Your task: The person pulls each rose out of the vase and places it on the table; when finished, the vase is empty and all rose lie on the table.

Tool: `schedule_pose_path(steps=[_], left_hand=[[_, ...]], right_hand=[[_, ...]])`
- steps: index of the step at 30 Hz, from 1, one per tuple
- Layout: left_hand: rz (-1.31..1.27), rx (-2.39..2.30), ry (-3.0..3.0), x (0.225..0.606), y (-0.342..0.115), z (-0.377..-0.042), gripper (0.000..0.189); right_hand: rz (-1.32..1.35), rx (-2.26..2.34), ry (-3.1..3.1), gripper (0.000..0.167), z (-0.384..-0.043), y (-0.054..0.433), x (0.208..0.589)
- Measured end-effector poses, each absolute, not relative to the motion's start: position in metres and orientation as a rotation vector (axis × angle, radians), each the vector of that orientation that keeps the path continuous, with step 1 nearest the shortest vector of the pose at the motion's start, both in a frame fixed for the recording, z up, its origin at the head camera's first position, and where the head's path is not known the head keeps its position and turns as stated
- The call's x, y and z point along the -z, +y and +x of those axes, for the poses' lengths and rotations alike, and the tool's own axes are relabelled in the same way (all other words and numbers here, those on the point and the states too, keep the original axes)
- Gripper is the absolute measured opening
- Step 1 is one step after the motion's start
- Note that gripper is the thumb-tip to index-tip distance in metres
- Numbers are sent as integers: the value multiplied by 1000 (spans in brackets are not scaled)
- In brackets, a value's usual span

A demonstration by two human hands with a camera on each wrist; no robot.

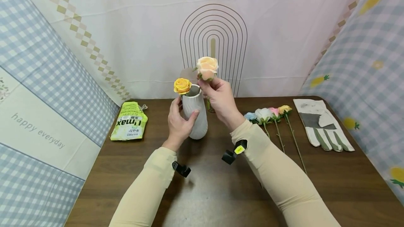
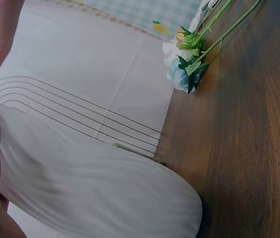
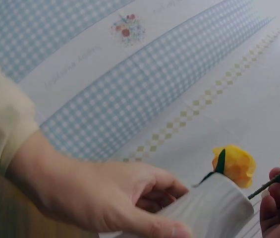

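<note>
My left hand grips the white ribbed vase around its side, thumb toward me. In the left wrist view the vase fills the lower part. A yellow rose stands in the vase, its bloom leaning over the left of the rim. Above the mouth, my right hand pinches a peach rose just under its bloom. The right wrist view shows its stem running from the fingers into the vase mouth, beside the yellow rose.
Several artificial flowers, including a white one and a blue one, lie right of the vase. Farther right is a white-and-grey work glove. A green-and-white packet lies at left. A small greenish clear object stands behind the vase.
</note>
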State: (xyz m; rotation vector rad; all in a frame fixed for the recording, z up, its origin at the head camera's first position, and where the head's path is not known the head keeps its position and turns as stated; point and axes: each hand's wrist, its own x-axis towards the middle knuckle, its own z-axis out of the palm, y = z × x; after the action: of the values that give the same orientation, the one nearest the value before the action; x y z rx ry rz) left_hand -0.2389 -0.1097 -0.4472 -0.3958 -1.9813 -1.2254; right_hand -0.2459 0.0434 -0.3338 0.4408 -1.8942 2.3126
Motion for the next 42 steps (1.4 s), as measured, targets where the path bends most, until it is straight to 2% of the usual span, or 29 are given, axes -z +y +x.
schedule_pose_path(steps=[6, 12, 21, 42], left_hand=[[-400, 1221, -1971, 448, -109, -240, 72], [-396, 1227, -1981, 448, -109, -239, 71], [-393, 1227, -1990, 446, -109, -239, 71], [-386, 1236, -1974, 447, -109, -239, 71]], right_hand=[[441, -2256, -1924, 32, -253, 46, 340], [440, -2193, -2027, 21, -253, 49, 341], [435, -2123, -2080, 19, -255, 52, 343], [394, -2210, -1810, 21, -252, 51, 341]])
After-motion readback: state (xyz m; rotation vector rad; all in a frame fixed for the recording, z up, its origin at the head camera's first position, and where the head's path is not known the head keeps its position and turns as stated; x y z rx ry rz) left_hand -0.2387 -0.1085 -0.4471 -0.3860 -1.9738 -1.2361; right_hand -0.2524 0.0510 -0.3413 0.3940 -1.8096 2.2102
